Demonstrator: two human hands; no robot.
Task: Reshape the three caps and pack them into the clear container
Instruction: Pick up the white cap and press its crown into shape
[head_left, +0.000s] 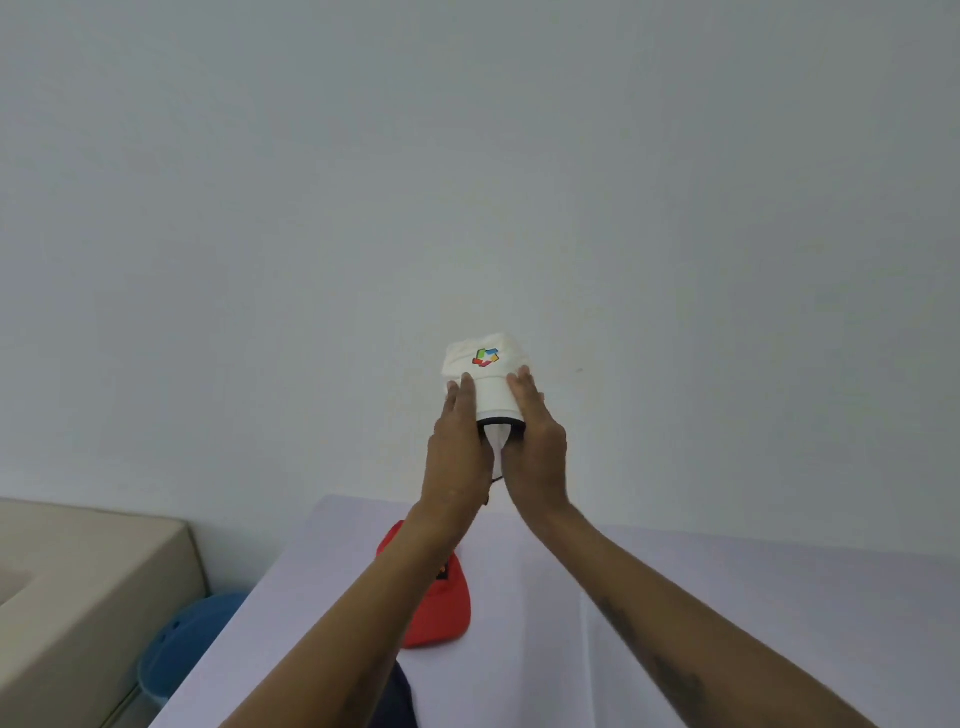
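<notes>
A white cap (488, 382) with a multicoloured logo is raised in front of the wall, above the table's far edge. My left hand (457, 447) presses its left side with straight fingers. From the other side my right hand (535, 447) presses the brim, so the brim curves between the two palms. A red cap (441, 608) lies on the table under my left forearm. A dark navy cap (402, 696) peeks out at the bottom edge, mostly hidden by the same arm. No clear container is in view.
The table (597, 623) is covered with a pale lilac cloth. A beige sofa or cushion (78, 597) stands at the left, with a blue plastic stool (192, 644) between it and the table. A plain wall fills the background.
</notes>
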